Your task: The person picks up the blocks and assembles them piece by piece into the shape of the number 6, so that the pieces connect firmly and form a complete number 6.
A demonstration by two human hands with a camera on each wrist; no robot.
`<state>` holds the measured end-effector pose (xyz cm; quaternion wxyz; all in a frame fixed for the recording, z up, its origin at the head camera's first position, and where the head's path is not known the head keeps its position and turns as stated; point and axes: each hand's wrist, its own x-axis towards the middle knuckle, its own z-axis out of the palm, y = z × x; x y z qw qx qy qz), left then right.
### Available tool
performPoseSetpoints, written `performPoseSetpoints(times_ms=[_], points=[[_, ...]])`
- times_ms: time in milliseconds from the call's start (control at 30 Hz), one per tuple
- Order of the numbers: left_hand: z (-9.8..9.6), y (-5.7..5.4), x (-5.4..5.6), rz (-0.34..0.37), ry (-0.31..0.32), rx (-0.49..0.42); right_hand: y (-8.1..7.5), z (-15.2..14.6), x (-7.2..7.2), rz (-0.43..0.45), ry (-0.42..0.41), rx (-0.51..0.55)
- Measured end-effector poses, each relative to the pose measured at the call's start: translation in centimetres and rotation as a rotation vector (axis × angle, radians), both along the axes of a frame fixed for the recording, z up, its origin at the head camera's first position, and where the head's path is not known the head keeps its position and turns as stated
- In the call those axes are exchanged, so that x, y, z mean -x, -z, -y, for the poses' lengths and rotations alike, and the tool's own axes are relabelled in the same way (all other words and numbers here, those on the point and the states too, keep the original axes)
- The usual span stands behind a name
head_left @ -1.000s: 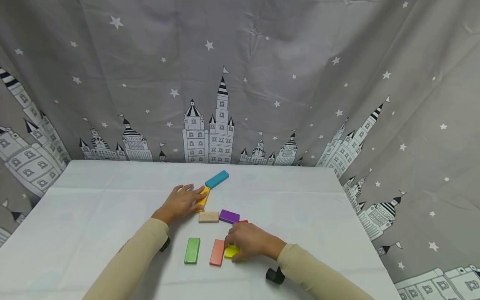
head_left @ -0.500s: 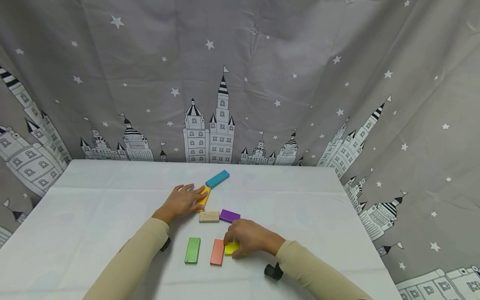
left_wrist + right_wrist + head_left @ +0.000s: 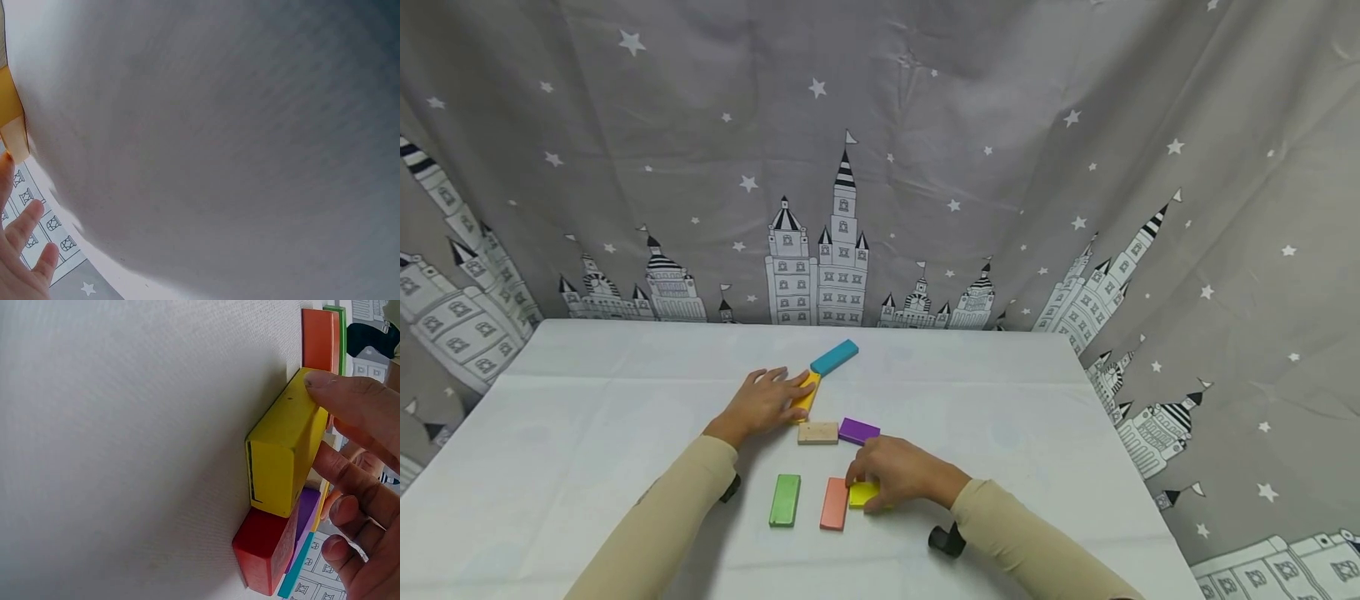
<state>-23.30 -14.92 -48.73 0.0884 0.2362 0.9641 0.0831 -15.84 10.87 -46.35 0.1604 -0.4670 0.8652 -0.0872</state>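
My left hand (image 3: 762,403) rests its fingers on an amber-yellow block (image 3: 808,392), some fingers spread straight in the left wrist view. A blue block (image 3: 834,358) lies against that block's far end, a beige wooden block (image 3: 817,433) by its near end. My right hand (image 3: 898,473) pinches a bright yellow block (image 3: 275,456) between thumb and finger, low at the table. Beside it in the right wrist view is a red block (image 3: 265,547), hidden by the hand in the head view. A purple block (image 3: 859,431) touches the beige one.
A coral block (image 3: 833,503) lies just left of the bright yellow one, and a green block (image 3: 785,501) farther left. All lie on a white-covered table (image 3: 587,467). Behind hangs a grey curtain (image 3: 925,100) printed with castles and stars.
My right hand has shifted slightly away from me with the bright yellow block, covering the red block in the head view. My left hand has stayed in place.
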Motion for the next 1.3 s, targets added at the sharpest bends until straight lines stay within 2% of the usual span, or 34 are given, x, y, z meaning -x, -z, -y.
performPoseSetpoints(times_ms=[233,433,900,1300], points=[[0.0,0.0,0.0,0.005,0.001,-0.002,-0.2,0.1,0.2,0.003,-0.011,0.03],[0.0,0.1,0.1,0.002,-0.004,0.0,-0.5,0.8,0.3,-0.02,-0.06,0.033],[0.0,0.2,0.0,0.001,0.001,-0.005,-0.5,3.8,0.1,-0.021,-0.261,-0.02],[0.0,0.3,0.2,0.005,-0.012,0.004,0.0,5.2,0.2,-0.051,-0.26,-0.015]])
